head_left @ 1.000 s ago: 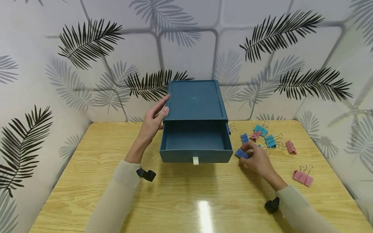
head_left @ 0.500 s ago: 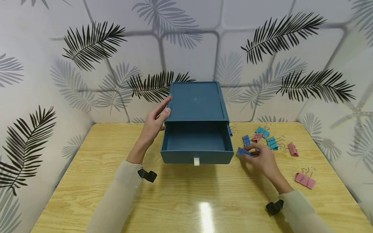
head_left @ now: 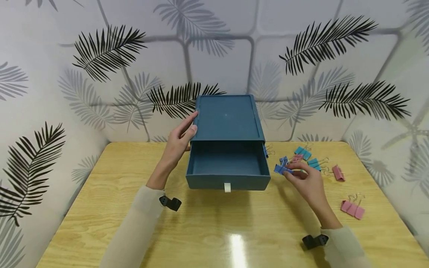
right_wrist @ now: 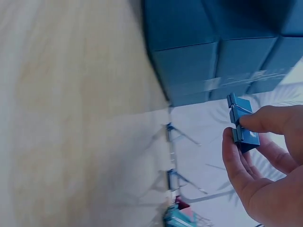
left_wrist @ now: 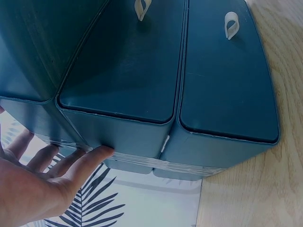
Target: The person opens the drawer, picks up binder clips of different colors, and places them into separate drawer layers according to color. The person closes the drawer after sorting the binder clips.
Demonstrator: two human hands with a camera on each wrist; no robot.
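A blue binder clip (head_left: pixel 283 169) is pinched between the thumb and fingers of my right hand (head_left: pixel 309 183), lifted off the table to the right of the drawer unit. The right wrist view shows the same binder clip (right_wrist: pixel 244 124) with the thumb across it. My left hand (head_left: pixel 175 147) rests against the left side of the blue drawer unit (head_left: pixel 228 117), fingers extended. The unit's top drawer (head_left: pixel 228 181) is pulled out and its visible floor is bare. In the left wrist view, straight left fingers (left_wrist: pixel 87 165) touch the unit's side.
Right of the unit lie teal binder clips (head_left: pixel 303 152) and pink binder clips (head_left: pixel 352 209). Another blue clip (head_left: pixel 267 152) stands close by the unit's right side. Lower drawers (left_wrist: pixel 227 75) with cloth pull tabs are shut. A patterned backdrop (head_left: pixel 214 63) rises behind the table (head_left: pixel 110 208).
My right hand has raised the blue binder clip from the table and turned it slightly. The left hand stays against the drawer unit. The view has shifted a little.
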